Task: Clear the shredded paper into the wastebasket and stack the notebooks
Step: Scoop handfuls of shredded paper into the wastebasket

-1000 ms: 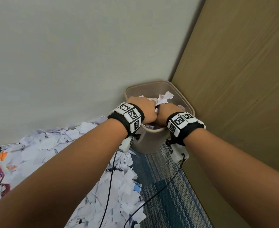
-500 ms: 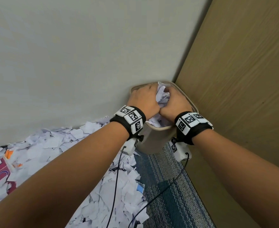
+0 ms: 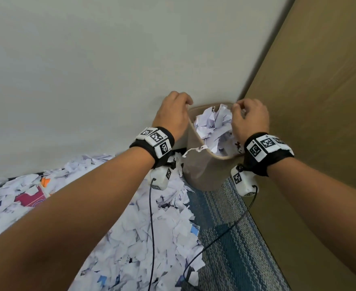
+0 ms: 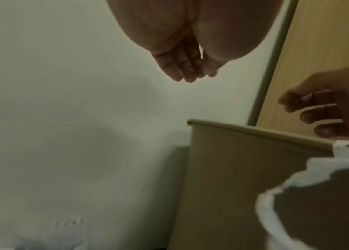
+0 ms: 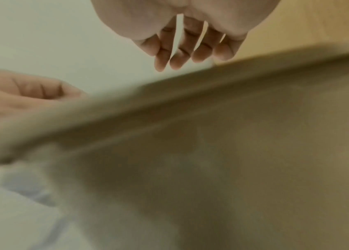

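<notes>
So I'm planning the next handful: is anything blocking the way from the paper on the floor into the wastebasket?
Nothing visible blocks it. The wastebasket mouth is open, though crumpled paper already reaches its rim, and the loose paper lies right beside it.

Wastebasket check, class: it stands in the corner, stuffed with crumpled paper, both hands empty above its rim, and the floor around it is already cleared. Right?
Not quite. The head view shows shredded paper still covering the floor left of the wastebasket. The rest holds.
</notes>
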Motion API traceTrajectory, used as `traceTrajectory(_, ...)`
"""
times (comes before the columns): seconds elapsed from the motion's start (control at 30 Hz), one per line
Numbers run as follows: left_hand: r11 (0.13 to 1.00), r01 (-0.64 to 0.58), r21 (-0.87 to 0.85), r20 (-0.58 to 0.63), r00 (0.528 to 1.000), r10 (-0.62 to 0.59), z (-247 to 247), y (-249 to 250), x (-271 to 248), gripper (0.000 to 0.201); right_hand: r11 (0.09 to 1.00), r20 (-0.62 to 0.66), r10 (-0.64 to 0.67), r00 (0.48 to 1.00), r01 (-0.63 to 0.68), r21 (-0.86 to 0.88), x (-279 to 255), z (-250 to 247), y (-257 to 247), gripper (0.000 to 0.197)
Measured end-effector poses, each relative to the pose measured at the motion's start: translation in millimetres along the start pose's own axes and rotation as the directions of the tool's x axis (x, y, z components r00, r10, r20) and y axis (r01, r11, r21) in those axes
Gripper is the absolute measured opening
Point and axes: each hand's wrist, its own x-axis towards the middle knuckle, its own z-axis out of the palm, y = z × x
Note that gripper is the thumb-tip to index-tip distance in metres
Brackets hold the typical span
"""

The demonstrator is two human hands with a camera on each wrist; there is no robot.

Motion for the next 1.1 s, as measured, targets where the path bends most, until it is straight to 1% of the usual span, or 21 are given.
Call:
traceTrajectory(0.07,1.0,0.019,0.006,0.0,1.0,-0.019,-11,-6,-2,0.023,0.996,-0.034,-0.019,0.999,0.022,0.084,1,2,-16,0.025)
traceTrajectory(0.13,0.999,0.014,0.049,0.027,1.0,-0.015,-24,-15,-8,0.02,0.985,-0.031,-0.054,0.998,0.058,0.165,-3,4,-38,0.026)
traceTrajectory(0.23,0.987,0.0,0.159,0.127,0.992,-0.02,-43,-39,-23,0.02,0.958,-0.006,-0.177,0.984,0.174,0.23,-16,13,-72,0.024)
traceTrajectory(0.27,0.98,0.007,0.2,0.165,0.985,-0.041,-51,-49,-30,0.02,0.948,0.021,-0.224,0.974,0.213,0.234,-21,17,-83,0.023)
traceTrajectory(0.33,0.96,0.032,0.277,0.225,0.969,-0.098,-67,-70,-45,0.022,0.935,0.116,-0.309,0.944,0.279,0.218,-33,30,-102,0.023)
traceTrajectory(0.4,0.928,0.057,0.369,0.278,0.946,-0.168,-83,-92,-63,0.023,0.917,0.222,-0.385,0.896,0.344,0.203,-48,44,-115,0.023)
traceTrajectory(0.47,0.882,0.059,0.468,0.331,0.913,-0.237,-100,-113,-82,0.024,0.89,0.315,-0.455,0.833,0.411,0.2,-63,58,-123,0.021)
traceTrajectory(0.57,0.817,0.033,0.575,0.414,0.85,-0.325,-121,-136,-110,0.026,0.838,0.496,-0.526,0.692,0.523,0.159,-86,81,-126,0.021)
traceTrajectory(0.63,0.793,0.024,0.609,0.456,0.808,-0.374,-132,-146,-127,0.026,0.799,0.613,-0.526,0.589,0.589,0.12,-100,92,-127,0.021)
traceTrajectory(0.7,0.768,0.0,0.64,0.501,0.758,-0.418,-140,-155,-144,0.027,0.781,0.732,-0.475,0.489,0.617,0.094,-112,100,-128,0.022)
traceTrajectory(0.73,0.754,-0.024,0.657,0.529,0.727,-0.438,-143,-159,-153,0.029,0.779,0.793,-0.431,0.43,0.621,0.087,-118,105,-130,0.029)
traceTrajectory(0.77,0.736,-0.052,0.674,0.556,0.692,-0.46,-146,-165,-163,0.034,0.78,0.841,-0.393,0.373,0.62,0.089,-125,109,-131,0.041)
traceTrajectory(0.8,0.718,-0.071,0.693,0.573,0.659,-0.488,-148,-170,-172,0.04,0.784,0.872,-0.366,0.325,0.613,0.1,-133,114,-134,0.056)
traceTrajectory(0.83,0.701,-0.067,0.71,0.573,0.634,-0.519,-151,-176,-181,0.046,0.787,0.891,-0.35,0.289,0.607,0.112,-140,119,-137,0.072)
traceTrajectory(0.9,0.673,-0.007,0.739,0.538,0.608,-0.584,-158,-187,-196,0.057,0.776,0.921,-0.317,0.225,0.619,0.116,-156,128,-142,0.103)
traceTrajectory(0.93,0.662,0.029,0.749,0.524,0.585,-0.619,-162,-193,-203,0.062,0.764,0.938,-0.291,0.187,0.635,0.111,-165,132,-143,0.114)
traceTrajectory(0.97,0.652,0.059,0.756,0.52,0.55,-0.653,-167,-198,-209,0.07,0.747,0.953,-0.263,0.15,0.656,0.103,-173,136,-145,0.123)
traceTrajectory(1.03,0.648,0.088,0.756,0.539,0.477,-0.694,-174,-207,-219,0.087,0.703,0.967,-0.236,0.096,0.704,0.101,-188,142,-145,0.13)
traceTrajectory(1.1,0.671,0.112,0.733,0.575,0.425,-0.699,-178,-208,-231,0.104,0.678,0.966,-0.246,0.083,0.727,0.11,-199,147,-147,0.131)
